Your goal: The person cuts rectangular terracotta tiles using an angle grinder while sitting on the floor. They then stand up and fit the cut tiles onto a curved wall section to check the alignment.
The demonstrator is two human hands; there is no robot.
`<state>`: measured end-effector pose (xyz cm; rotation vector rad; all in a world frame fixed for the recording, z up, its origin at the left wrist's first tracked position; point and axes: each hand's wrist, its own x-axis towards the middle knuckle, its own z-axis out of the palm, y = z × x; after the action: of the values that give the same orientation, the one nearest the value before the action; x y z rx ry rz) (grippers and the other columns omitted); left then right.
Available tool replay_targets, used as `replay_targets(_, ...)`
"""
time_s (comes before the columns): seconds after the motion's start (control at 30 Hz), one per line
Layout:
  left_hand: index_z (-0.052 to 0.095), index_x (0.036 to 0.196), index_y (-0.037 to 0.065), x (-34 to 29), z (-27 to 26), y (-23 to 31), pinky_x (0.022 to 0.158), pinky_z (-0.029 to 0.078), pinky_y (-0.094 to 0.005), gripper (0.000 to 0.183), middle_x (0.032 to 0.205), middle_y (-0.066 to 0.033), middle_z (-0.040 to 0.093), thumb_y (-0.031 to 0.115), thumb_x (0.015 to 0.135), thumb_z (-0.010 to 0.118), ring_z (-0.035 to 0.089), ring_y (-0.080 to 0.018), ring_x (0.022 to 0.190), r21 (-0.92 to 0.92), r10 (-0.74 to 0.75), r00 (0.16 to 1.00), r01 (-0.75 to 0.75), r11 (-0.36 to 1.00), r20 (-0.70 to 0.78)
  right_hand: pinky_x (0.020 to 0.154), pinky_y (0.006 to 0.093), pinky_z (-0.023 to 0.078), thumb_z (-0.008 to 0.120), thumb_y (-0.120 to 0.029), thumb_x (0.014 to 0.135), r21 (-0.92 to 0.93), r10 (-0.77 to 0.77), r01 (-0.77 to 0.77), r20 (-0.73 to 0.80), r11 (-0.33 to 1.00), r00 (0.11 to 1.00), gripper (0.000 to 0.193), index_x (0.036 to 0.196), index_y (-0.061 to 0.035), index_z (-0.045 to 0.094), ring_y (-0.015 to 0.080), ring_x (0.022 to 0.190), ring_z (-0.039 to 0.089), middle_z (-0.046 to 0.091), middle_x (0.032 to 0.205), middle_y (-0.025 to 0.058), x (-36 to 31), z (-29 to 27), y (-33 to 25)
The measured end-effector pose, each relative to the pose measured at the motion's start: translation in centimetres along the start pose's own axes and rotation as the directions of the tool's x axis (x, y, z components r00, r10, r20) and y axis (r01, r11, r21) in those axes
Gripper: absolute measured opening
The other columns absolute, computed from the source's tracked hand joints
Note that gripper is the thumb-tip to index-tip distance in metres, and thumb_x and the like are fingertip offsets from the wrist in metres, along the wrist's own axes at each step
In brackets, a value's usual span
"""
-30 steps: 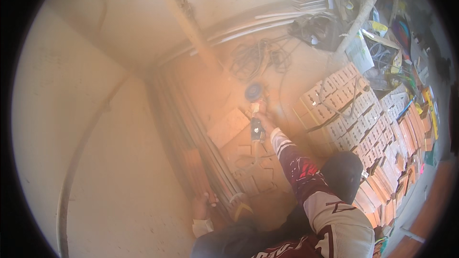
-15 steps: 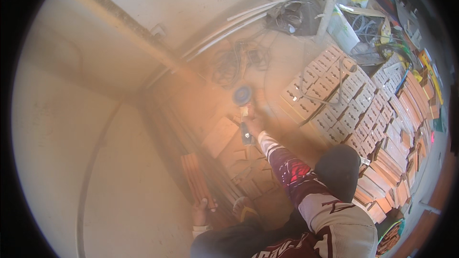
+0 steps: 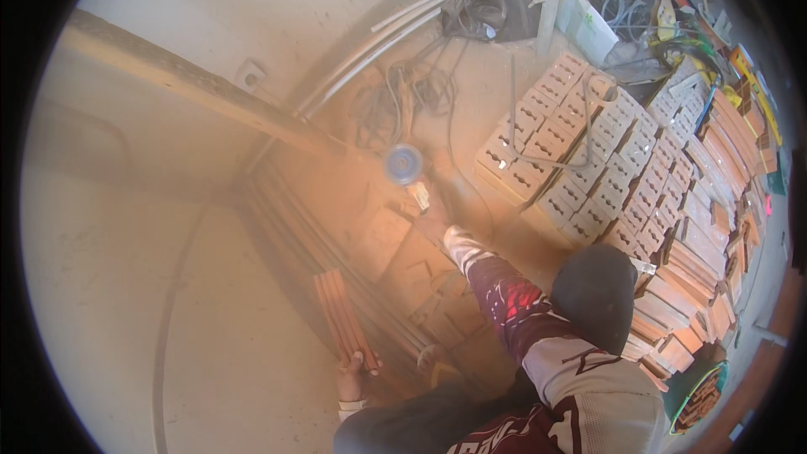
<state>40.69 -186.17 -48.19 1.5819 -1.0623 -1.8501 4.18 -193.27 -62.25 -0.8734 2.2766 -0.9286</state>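
Observation:
My right arm reaches out ahead, and my right hand (image 3: pixel 435 219) is closed around an angle grinder (image 3: pixel 419 195). The grinder's round blue-grey disc (image 3: pixel 403 165) faces up above the dusty floor, apart from any brick. Down at the left, my left hand (image 3: pixel 351 378) grips the near end of a long ribbed terracotta piece (image 3: pixel 341 311), thumb on top. That piece slants away from me beside the wall. Flat clay pieces (image 3: pixel 388 235) and broken bits lie on the floor between my two hands, partly veiled by orange dust.
Stacked perforated bricks (image 3: pixel 580 151) stand at the right, with a bent metal rod (image 3: pixel 551 164) on top. A tangled cable (image 3: pixel 395 101) lies ahead. A wooden beam (image 3: pixel 193 80) crosses the upper left by the wall. Black bags (image 3: pixel 492 13) and a pole (image 3: pixel 551 0) are at the back.
My right hand and the grinder have shifted slightly left, and the disc shows more face-on. My left hand still holds the terracotta piece. The whole view has shifted a little, and the dust looks thinner.

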Motion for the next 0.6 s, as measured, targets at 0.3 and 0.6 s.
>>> replay_targets(0.3, 0.056, 0.110, 0.002, 0.5, 0.9, 1.2, 0.059, 0.050, -0.0285, 0.028, 0.087, -0.0128, 0.066, 0.023, 0.093, 0.061, 0.065, -0.0216, 0.072, -0.022, -0.026, 1.000, 0.026, 0.999, 0.016, 0.102, 0.0445, 0.037, 0.071, -0.031, 0.076, -0.179, -0.011, 0.016, 0.030, 0.984, 0.999, 0.076, 0.138, -0.0027, 0.038, 0.0352, 0.124, 0.047, 0.052, 0.129, 0.0217, -0.1, -2.1, -0.6)
replay_targets(0.6, 0.054, 0.114, 0.002, 4.1, 3.5, 5.1, 0.054, 0.048, -0.0274, 0.035, 0.087, -0.0113, 0.065, 0.029, 0.093, 0.061, 0.064, -0.0218, 0.073, 0.047, -0.095, 0.988, 0.089, 0.995, 0.126, 0.111, 0.0501, 0.024, 0.070, -0.042, 0.076, -0.129, -0.024, 0.027, 0.029, 0.991, 0.999, 0.085, 0.141, 0.0018, 0.035, 0.0392, 0.134, 0.033, 0.042, 0.139, 0.0251, 0.1, -2.6, -0.2)
